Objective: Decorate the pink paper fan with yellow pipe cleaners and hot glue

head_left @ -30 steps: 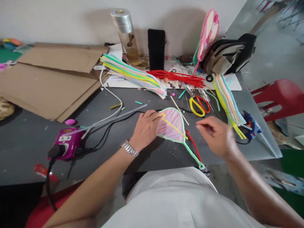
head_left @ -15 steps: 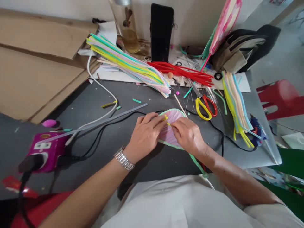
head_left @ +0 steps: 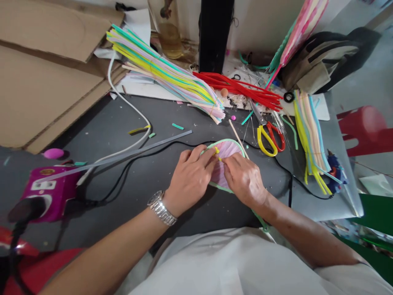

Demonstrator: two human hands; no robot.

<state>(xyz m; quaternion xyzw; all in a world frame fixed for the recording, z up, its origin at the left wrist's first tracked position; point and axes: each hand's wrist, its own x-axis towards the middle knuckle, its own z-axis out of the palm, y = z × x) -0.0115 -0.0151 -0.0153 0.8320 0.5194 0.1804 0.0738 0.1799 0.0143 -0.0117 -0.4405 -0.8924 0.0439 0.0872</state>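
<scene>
A rounded pink-lilac panel [head_left: 227,150] with a light green fuzzy rim lies on the dark table under both hands. On its face is a small bent piece of yellow pipe cleaner [head_left: 216,150]. My left hand [head_left: 190,178], wearing a metal watch, lies over the panel's left side with its fingertips closed on the yellow piece. From the right, my right hand [head_left: 245,178] pinches the piece's lower end between thumb and forefinger. A green stem [head_left: 260,219] runs from beneath my right wrist toward my lap. My hands hide the panel's sides.
Pipe cleaner bundles, mixed [head_left: 166,73], red [head_left: 239,88] and pastel [head_left: 310,131], lie behind and right. Scissors [head_left: 267,139] rest beyond my right hand; a glue gun [head_left: 337,172] lies at the right edge. Cords cross the table from a purple power socket [head_left: 55,174]. Cardboard [head_left: 55,90] fills the left.
The camera view has shifted slightly. Both hands keep almost the same place on the panel, and the fingers still hold the yellow piece.
</scene>
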